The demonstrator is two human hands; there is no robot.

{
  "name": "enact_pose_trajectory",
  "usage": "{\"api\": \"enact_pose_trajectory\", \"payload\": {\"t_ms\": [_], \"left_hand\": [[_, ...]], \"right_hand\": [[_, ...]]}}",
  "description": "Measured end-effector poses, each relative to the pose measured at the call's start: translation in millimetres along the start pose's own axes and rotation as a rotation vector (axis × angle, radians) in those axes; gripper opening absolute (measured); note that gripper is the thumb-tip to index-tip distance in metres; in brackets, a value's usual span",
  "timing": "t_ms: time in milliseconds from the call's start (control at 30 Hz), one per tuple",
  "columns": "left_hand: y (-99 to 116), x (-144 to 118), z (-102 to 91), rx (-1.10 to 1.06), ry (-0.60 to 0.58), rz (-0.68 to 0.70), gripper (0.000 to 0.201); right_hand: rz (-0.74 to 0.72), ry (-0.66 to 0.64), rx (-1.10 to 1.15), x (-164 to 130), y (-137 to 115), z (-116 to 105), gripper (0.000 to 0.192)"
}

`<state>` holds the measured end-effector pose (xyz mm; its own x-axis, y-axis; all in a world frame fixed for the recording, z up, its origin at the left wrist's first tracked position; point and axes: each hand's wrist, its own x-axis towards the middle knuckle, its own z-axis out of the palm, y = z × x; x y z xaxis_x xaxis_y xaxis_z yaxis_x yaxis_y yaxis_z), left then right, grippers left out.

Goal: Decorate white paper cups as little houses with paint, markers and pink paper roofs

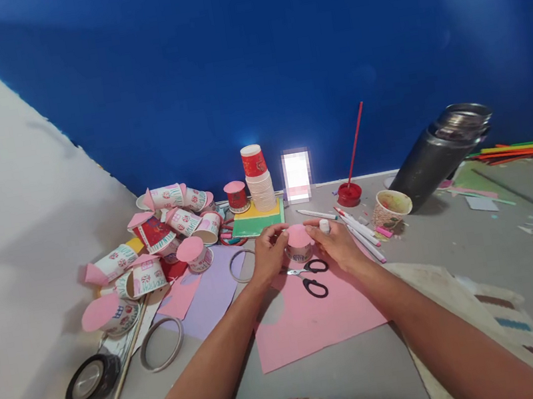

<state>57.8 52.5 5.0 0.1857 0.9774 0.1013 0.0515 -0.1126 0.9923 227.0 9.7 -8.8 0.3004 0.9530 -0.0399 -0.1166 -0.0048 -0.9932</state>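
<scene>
**Inspector:** The paper cup [299, 249] stood upside down on the pink sheet [315, 316], between the two hands, with a pink paper disc [298, 235] lying on its upturned base. The left hand [268, 254] cupped one side, fingers curled against the wall and disc edge; the right hand [337, 242] closed on the other side and also gripped a small white-capped tube [324, 225], most likely glue.

**Clerk:** Why that hold?

**Inspector:** In my judgement, both hands pressed the disc flat and steadied the cup. The scissors [311, 275] lay just in front of it, within reach.

**Clerk:** Anything obscured?

**Inspector:** The fingers hid most of the cup's wall and print. Whether the disc was bonded could not be told. A pile of capped cups [162, 243] lay to the left, a cup stack [258, 180] behind; one object by the wall was blurred out.
</scene>
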Motion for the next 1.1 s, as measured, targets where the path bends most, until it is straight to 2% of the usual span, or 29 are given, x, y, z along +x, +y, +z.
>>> {"api": "enact_pose_trajectory", "payload": {"t_ms": [400,667,867,1100], "left_hand": [[-2,14,7.8,-0.140,-0.019,-0.221,0.041],[-4,18,11.7,-0.171,0.007,-0.252,0.043],[0,18,11.6,-0.196,-0.024,-0.300,0.045],[0,14,13.0,-0.166,-0.009,-0.229,0.043]], "right_hand": [[0.179,0.001,0.265,5,-9,5,0.046],[0.219,-0.032,0.308,7,-7,10,0.049],[0.204,-0.011,0.294,7,-9,8,0.047],[0.167,-0.009,0.243,1,-13,11,0.044]]}}
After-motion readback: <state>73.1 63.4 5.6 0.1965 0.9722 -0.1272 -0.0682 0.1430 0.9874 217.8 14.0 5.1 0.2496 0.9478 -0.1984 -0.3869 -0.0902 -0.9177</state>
